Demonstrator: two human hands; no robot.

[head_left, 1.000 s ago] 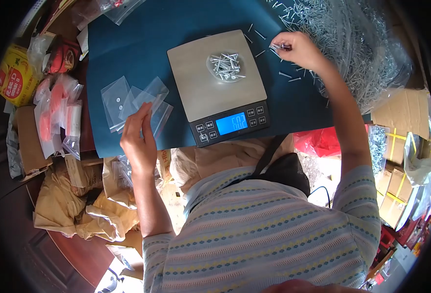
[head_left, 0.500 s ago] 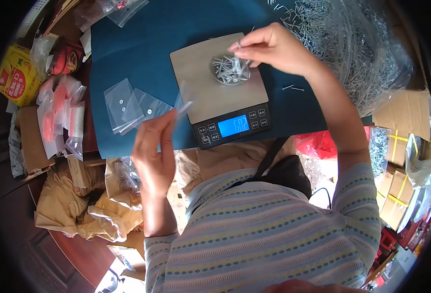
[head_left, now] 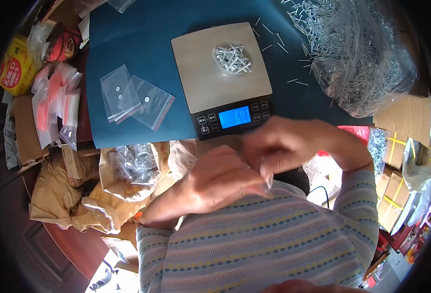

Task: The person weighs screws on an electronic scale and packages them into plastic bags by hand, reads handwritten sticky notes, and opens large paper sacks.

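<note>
Screws (head_left: 235, 58) crowd a dish (head_left: 220, 67) on a scale (head_left: 203, 78) showing "611".

The scale (head_left: 203, 73) stands on the desk (head_left: 132, 39) toward the near edge. On its plate, right of centre, sits the dish (head_left: 216, 61), screws (head_left: 235, 58) in it. Left of the scale lie two overlapping sachets (head_left: 152, 103). Right of it, loose screws (head_left: 282, 48) lie strewn toward the sack (head_left: 396, 63) at the desk's right end. Before the scale are the right hand (head_left: 288, 141) and, nearer the person, the left hand (head_left: 222, 180). Left of the desk is a packet (head_left: 15, 68), with a can (head_left: 63, 45) between them and pouches (head_left: 57, 97) before the can. A carton (head_left: 405, 113) lies before the sack.
</note>
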